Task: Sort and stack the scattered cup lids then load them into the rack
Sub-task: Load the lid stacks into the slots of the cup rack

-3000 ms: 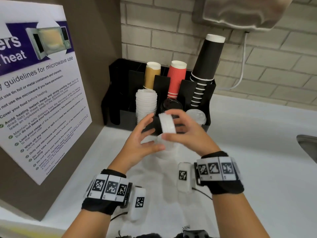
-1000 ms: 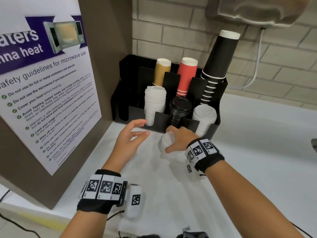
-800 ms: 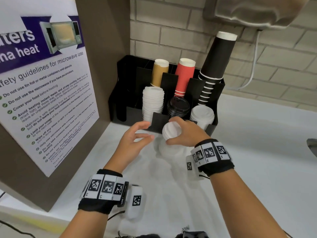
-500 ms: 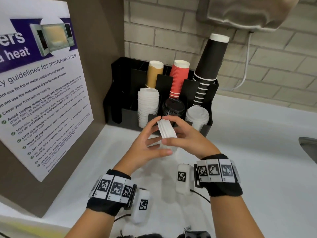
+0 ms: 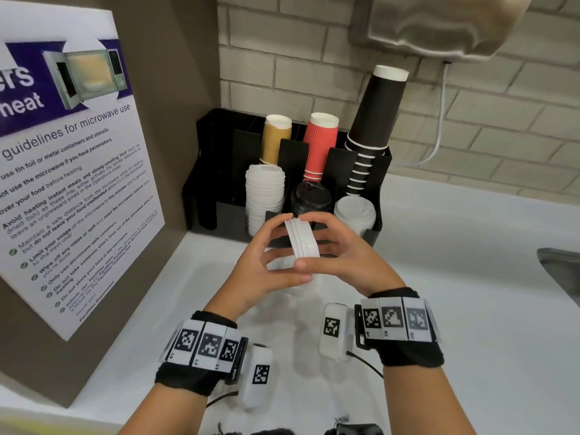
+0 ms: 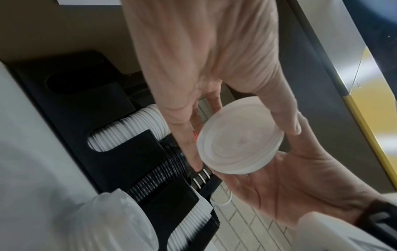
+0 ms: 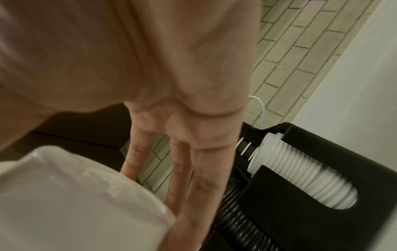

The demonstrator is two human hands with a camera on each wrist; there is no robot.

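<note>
Lid stack (image 5: pixel 302 238) now thicker — between both hands, before rack (image 5: pixel 381 196)

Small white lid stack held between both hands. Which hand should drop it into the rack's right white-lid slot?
Right, probably. The right hand grips the held lids from the side nearest the shorter white lid stack in the rack. The left hand would have to cross over.

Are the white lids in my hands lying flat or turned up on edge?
On edge: the white lids stand rim-up between the left hand and right hand.
</note>
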